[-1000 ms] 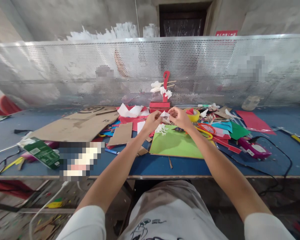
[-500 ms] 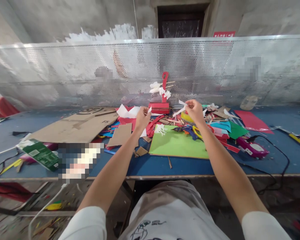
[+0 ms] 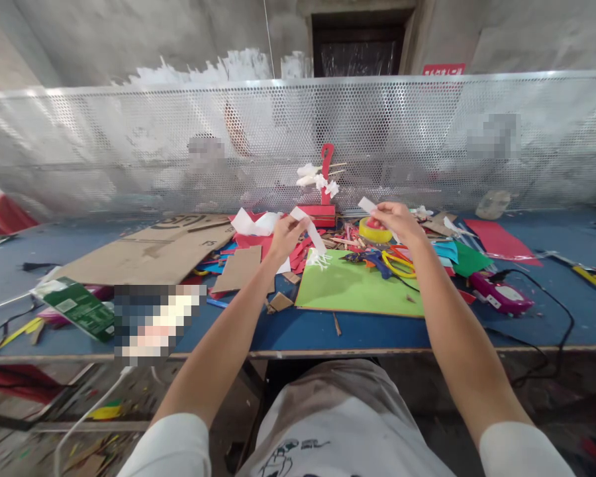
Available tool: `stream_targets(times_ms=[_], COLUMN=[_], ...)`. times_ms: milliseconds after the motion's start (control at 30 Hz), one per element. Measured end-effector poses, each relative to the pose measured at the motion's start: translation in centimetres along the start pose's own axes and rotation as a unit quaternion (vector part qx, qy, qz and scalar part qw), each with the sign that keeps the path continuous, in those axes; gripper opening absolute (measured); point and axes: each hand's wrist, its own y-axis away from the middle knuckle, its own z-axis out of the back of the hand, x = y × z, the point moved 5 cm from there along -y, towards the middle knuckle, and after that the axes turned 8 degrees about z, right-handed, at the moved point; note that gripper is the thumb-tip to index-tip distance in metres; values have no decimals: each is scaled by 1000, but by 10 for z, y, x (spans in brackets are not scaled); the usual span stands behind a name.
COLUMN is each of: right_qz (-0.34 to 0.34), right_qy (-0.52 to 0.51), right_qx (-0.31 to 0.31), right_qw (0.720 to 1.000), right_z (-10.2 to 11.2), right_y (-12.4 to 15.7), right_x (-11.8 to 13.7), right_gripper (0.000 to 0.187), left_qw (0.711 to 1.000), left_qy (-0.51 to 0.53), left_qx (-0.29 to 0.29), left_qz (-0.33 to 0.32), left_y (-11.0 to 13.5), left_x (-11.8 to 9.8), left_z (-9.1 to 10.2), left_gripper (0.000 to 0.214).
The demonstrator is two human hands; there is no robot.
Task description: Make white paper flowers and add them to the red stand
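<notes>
My left hand (image 3: 288, 236) is closed on a strip of white paper (image 3: 314, 233) that slants down to the right from its fingertips. A second white paper piece (image 3: 367, 205) sticks out from my right hand (image 3: 392, 217), which pinches it. The two hands are apart, raised over the clutter. Between and below them lies a light green sheet (image 3: 342, 291) with a white fringed paper piece (image 3: 319, 259) at its upper left corner. Behind the hands stands a red cardboard piece (image 3: 326, 159) on a red base, with white paper tufts on sticks against it.
Blue-handled pliers (image 3: 372, 260) rest on the green sheet, near a yellow tape roll (image 3: 375, 230). Flat brown cardboard (image 3: 144, 255) spreads to the left. A purple glue-gun-like device (image 3: 501, 295) with a black cord lies right. A perforated metal screen (image 3: 278, 146) rises behind the table.
My right hand has moved slightly right and down, uncovering the yellow tape roll. In my left hand the white strip now shows at greater length.
</notes>
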Motion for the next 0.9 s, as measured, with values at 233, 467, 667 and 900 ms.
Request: stream_targets(times_ms=[233, 467, 667, 900], right_qz=[-60, -72, -167, -29], right_qy=[242, 310, 326, 422], right_qx=[194, 206, 229, 195], right_qw=[949, 925, 902, 885], right_z=[-11, -11, -13, -10], right_y=[11, 13, 18, 7], right_x=[-17, -10, -25, -17], right_gripper=[18, 19, 18, 23], left_qw=[996, 994, 990, 988], left_qy=[48, 65, 89, 56], left_qx=[65, 85, 106, 138], left_qz=[29, 28, 39, 41], left_y=[2, 9, 9, 10], left_x=[-1, -12, -8, -5], left_z=[-9, -15, -19, -22], left_gripper=[38, 32, 30, 30])
